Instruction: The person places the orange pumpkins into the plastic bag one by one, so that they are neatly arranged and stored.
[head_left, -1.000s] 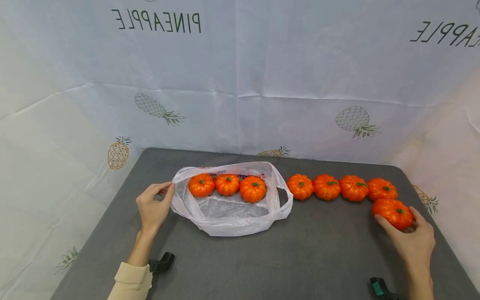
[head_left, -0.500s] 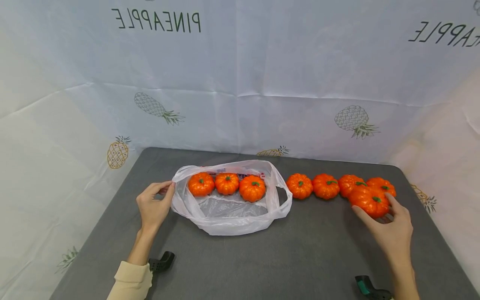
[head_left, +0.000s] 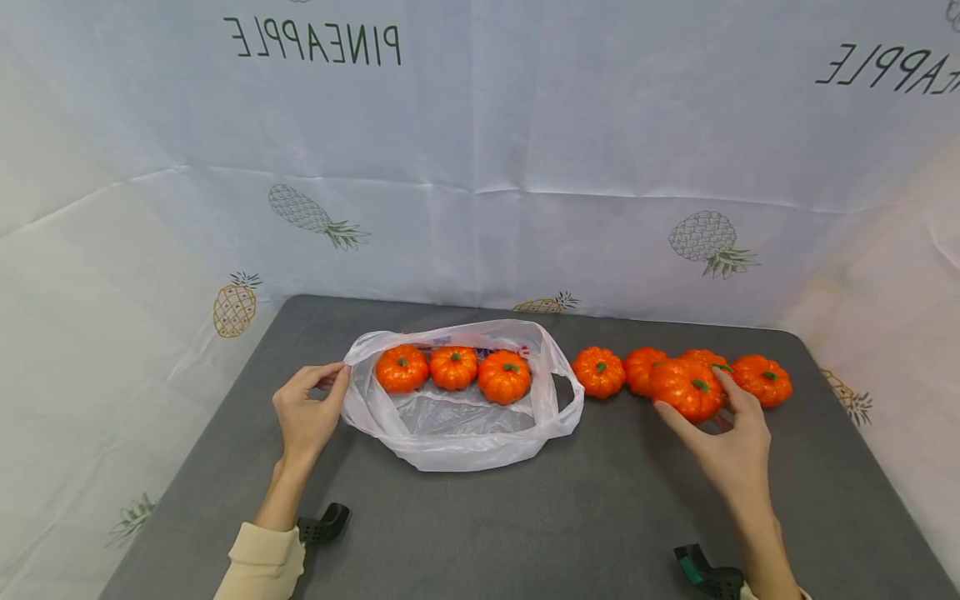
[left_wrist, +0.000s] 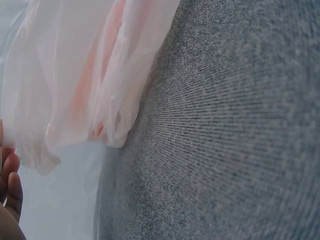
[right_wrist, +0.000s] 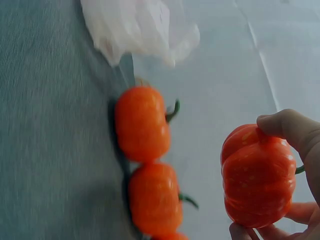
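At frame right I see the right hand, its grip round an orange pumpkin, and at frame left the left hand pinching a plastic bag

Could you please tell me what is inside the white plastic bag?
Three orange pumpkins sit in a row toward the far side of the bag. Their undersides, and whatever lies beneath them, are covered and cannot be seen.

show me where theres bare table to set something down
Widest bare table: in front of the white bag, left of the right hand; more lies right of that hand. The back is crowded with the white bag, four pumpkins in a row and the held pumpkin.
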